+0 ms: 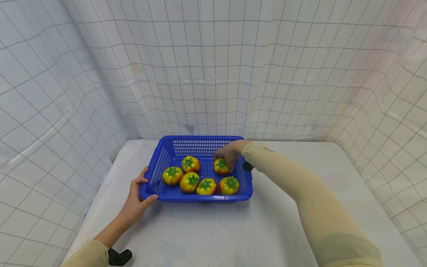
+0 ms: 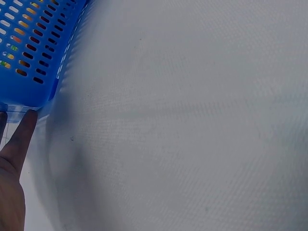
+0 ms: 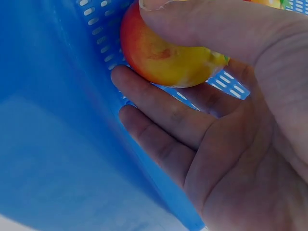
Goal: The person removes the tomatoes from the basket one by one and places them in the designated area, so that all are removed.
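A blue plastic basket (image 1: 200,198) with slotted walls sits on the white table, holding several yellow-red tomatoes with star-shaped green tops. My left hand (image 1: 135,198) spans its front left corner, thumb at the front rim and fingers along the left rim. In the left wrist view, the thumb (image 2: 21,139) touches the corner of the basket. Inside the right part of the basket, my right hand (image 1: 230,152) holds a tomato (image 1: 220,166) from above. The right wrist view shows the thumb over this tomato (image 3: 163,57), with fingers (image 3: 159,98) under its other side.
Along the front of the basket lie a tomato (image 1: 229,185) at the right and another tomato (image 1: 206,186) beside it. Farther left is a tomato (image 1: 172,175). White gridded sheets (image 1: 207,74) enclose the table (image 1: 213,233) at the back and sides.
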Available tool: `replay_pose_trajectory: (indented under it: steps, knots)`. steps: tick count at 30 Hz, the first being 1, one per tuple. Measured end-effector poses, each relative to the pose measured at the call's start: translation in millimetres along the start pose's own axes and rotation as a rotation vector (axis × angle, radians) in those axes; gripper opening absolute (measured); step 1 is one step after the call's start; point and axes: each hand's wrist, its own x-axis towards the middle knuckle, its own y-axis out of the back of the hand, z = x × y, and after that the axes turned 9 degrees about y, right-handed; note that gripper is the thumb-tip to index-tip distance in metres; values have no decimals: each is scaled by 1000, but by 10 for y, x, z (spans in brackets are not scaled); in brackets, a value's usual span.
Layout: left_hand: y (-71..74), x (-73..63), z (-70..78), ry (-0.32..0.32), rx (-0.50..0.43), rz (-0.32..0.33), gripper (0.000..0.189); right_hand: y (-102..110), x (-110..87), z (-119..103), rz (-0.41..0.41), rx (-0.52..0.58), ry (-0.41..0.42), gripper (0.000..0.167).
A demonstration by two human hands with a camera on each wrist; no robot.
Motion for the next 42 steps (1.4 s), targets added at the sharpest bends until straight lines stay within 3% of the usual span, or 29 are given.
replay_pose_trajectory:
  steps: [9, 16, 25, 30, 42]
  knots:
    - [-25, 6, -3, -6, -14, -2, 55, 28, -101, -8, 32, 75, 41, 74]
    - [-19, -12, -6, -15, -8, -2, 54, 82, -248, 30, 121, 153, 97, 73]
    - [-25, -22, 32, 17, 6, 18, 53, 109, -619, 130, 242, 332, 218, 76]
    - [-28, -23, 45, 4, 20, 32, 53, 115, -844, 194, 288, 408, 276, 75]
    - [-24, -19, 11, -14, 20, 26, 53, 49, -1244, 488, 406, 505, 296, 73]
